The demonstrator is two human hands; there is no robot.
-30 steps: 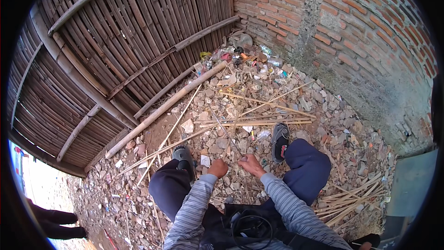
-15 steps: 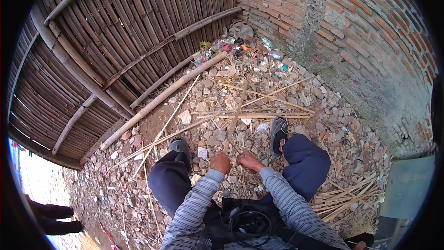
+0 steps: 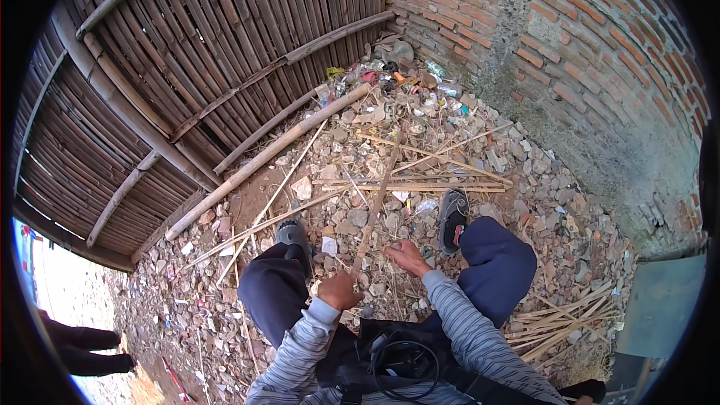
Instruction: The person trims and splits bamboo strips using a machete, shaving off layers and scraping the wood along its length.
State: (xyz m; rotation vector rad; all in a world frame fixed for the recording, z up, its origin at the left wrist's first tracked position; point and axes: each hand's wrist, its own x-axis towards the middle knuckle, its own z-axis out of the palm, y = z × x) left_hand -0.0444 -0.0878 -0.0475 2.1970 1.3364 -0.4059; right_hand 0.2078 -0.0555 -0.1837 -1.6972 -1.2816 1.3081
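1. A long bamboo strip [image 3: 377,210] slants over the rubble ground [image 3: 551,206], far end toward the ground's far corner, near end at the left hand's [image 3: 339,292] fingers.
2. Left fingers curl; whether they grip the strip, I cannot tell.
3. The right hand [image 3: 409,257], curled, sits right of the strip, apart; its hold is unclear.

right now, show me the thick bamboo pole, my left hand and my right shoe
Thick bamboo pole [image 3: 270,160], head view, mid-length
Left hand [image 3: 337,292], head view, back of hand
Right shoe [image 3: 452,220], head view, dark upper
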